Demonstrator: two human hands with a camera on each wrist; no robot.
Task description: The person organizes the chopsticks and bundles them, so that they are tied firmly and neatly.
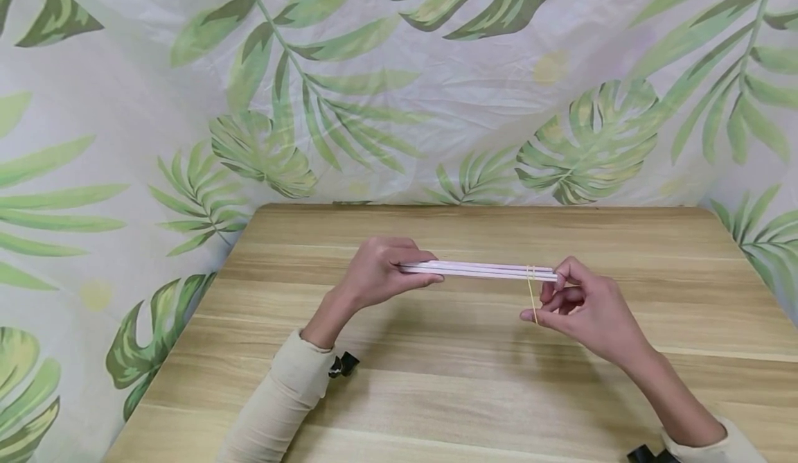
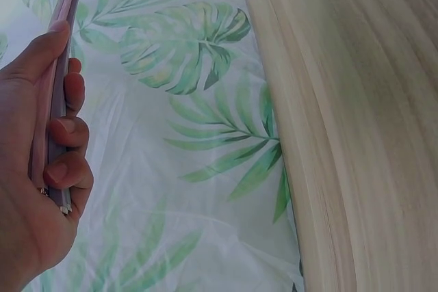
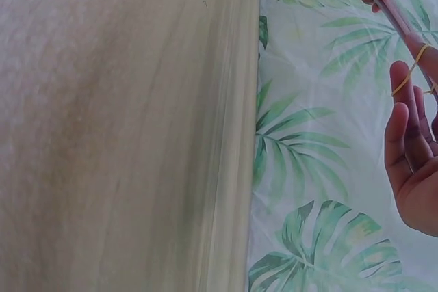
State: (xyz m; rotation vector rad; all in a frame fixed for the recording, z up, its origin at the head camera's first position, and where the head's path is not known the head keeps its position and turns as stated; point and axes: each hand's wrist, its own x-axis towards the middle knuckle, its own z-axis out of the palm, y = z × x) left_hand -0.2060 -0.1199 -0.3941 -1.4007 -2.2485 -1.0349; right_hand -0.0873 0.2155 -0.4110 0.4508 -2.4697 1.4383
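Note:
A bundle of slender pale sticks (image 1: pixel 480 269), white to lilac, is held level above the table. My left hand (image 1: pixel 376 274) grips its left end; in the left wrist view, the fingers (image 2: pixel 68 131) curl round the sticks, whose butt ends show in the palm. Near the right end, a thin yellow rubber band (image 1: pixel 533 298) loops over the bundle and stretches down to the thumb of my right hand (image 1: pixel 595 310). That hand's index finger touches the sticks' right tips. In the right wrist view, the band (image 3: pixel 410 72) is pulled taut over a digit.
Below the hands lies a wood-grain table (image 1: pixel 436 394), its far edge against a leaf-printed cloth backdrop (image 1: pixel 474 89). Black wrist mounts (image 1: pixel 344 364) sit by both sleeves.

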